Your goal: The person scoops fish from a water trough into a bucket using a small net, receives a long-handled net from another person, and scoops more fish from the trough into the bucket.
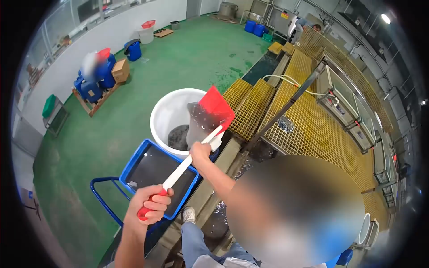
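Note:
A shovel with a red blade [217, 107] and a white shaft [178, 173] slants across the middle of the view. My left hand [151, 204] is wrapped round its red end grip. Farther up, my right hand [199, 152] grips the white shaft close to the blade; blur covers much of that arm. The blade is tilted over the rim of a round white tub [161, 105]. Dark grey, watery material [200, 119] spills off the blade into the tub, where more dark grey stuff [178, 137] lies at the bottom.
A blue tray [129, 161] of dark liquid stands below the tub, beside a blue tubular handle [102, 202]. Yellow grating [308, 129] and a concrete ledge [228, 156] run along the right, with dark water below. Blue containers [91, 91] stand at left; another person [300, 26] is far back.

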Demonstrator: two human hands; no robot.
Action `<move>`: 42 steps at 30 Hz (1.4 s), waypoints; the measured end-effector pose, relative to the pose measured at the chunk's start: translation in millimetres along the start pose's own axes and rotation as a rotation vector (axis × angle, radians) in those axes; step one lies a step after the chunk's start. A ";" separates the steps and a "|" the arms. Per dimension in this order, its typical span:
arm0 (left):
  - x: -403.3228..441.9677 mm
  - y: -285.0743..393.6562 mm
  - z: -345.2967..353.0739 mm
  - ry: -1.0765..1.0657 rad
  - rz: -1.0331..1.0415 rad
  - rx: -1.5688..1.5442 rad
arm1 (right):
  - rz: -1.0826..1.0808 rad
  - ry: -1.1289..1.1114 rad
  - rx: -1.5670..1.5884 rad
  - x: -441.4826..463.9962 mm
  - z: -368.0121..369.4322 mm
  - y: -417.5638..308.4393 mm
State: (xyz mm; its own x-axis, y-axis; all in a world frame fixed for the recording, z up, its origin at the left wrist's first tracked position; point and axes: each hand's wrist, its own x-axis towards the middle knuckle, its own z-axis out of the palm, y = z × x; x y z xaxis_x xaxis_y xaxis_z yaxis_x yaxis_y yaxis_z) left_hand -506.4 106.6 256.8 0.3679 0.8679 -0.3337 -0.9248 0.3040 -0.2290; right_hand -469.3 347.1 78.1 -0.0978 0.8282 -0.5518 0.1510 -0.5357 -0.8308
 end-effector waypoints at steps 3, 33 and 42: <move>16.0 -17.7 -69.2 -0.311 -0.023 -0.223 | -0.139 0.031 -0.286 -40.8 -17.6 -27.1; 263.7 -323.7 -497.8 1.309 -0.616 0.043 | 1.245 0.358 0.715 -81.8 -393.8 730.8; 305.0 -308.9 -628.2 1.289 -0.655 -0.051 | 1.319 0.311 0.769 -26.4 -390.5 838.6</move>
State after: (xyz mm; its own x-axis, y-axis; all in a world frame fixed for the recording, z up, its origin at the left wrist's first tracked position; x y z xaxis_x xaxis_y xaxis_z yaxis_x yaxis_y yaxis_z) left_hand -47.3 30.6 -348.7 0.5714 -0.3786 -0.7281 -0.5647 0.4624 -0.6836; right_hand 44.1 -59.8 -575.7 -0.0919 -0.3308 -0.9392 -0.5681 -0.7572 0.3223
